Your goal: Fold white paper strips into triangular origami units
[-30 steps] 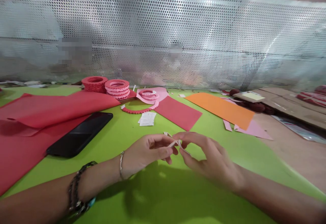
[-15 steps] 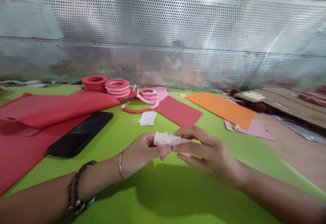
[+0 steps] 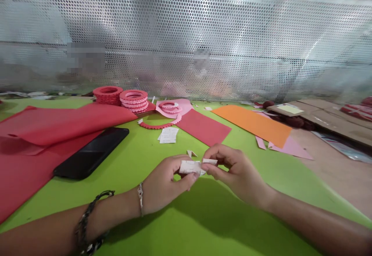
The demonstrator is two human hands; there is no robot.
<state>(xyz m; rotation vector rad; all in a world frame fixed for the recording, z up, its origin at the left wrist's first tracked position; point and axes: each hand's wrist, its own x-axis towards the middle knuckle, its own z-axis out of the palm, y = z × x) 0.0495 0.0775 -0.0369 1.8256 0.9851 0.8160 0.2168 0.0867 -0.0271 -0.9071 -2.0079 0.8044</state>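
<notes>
Pinched between the thumb and fingers of my left hand [image 3: 165, 184] is a small white piece of printed paper [image 3: 190, 166], creased or folded. My right hand [image 3: 236, 172] grips a narrow paper strip [image 3: 209, 161] at its right end, thumb against forefinger. The two bits of paper meet or overlap; whether they are joined I cannot tell. Just behind the fingers lies a small folded paper scrap [image 3: 191, 153] on the green tabletop [image 3: 221, 229]. Two printed paper slips [image 3: 168, 135] rest farther back.
Left are a black phone [image 3: 91, 153] and red sheets [image 3: 69, 120]. Behind stand stacks of red and pink scalloped rings [image 3: 134, 99], near a red rectangle [image 3: 206, 127]. An orange sheet [image 3: 252, 124] and cardboard [image 3: 328, 116] lie right. A perforated metal panel [image 3: 180, 27] closes the back.
My right fingers have closed from a spread pose into a pinch at the paper's right end. The paper now shows as a flat piece plus a narrow strip. The small scrap behind is more visible.
</notes>
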